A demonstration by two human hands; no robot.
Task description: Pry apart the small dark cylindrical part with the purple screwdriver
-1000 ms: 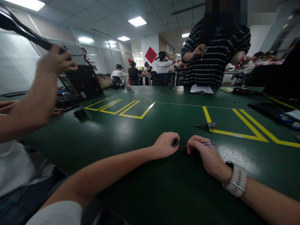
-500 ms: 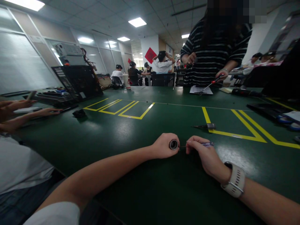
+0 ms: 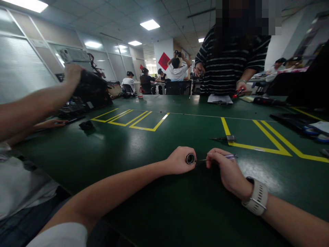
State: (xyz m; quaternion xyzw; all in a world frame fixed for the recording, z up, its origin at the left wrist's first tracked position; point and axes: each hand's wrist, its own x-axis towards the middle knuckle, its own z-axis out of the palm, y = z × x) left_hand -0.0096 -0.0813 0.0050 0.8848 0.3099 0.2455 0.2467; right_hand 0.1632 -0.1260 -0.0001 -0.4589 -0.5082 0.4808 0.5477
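Observation:
My left hand [image 3: 180, 160] is wrapped round a dark cylindrical part [image 3: 190, 159]. Its round, hollow end with a metallic rim faces me; the rest is hidden in the fist. In my right hand [image 3: 227, 168] is a slim screwdriver [image 3: 231, 156] with a translucent purplish handle, pinched between thumb and fingers. Its thin shaft points left and reaches the side of the cylindrical part; whether the tip touches a screw is too small to tell. Just beyond the right hand, a dark cylindrical piece with a thin pointed end [image 3: 230, 138] lies on the yellow tape.
The green table [image 3: 144, 151] carries yellow tape outlines [image 3: 259, 148]. A small black object [image 3: 86, 126] lies left, near black equipment [image 3: 95, 89]. A person in a striped top [image 3: 231, 65] stands opposite, by a white paper [image 3: 219, 98]. Another person's arm [image 3: 38, 99] reaches in from the left.
My right hand and the screwdriver have drawn slightly right, baring more shaft. My left hand stays put. The neighbour's arm at left has risen toward the black equipment; the person opposite has shifted left.

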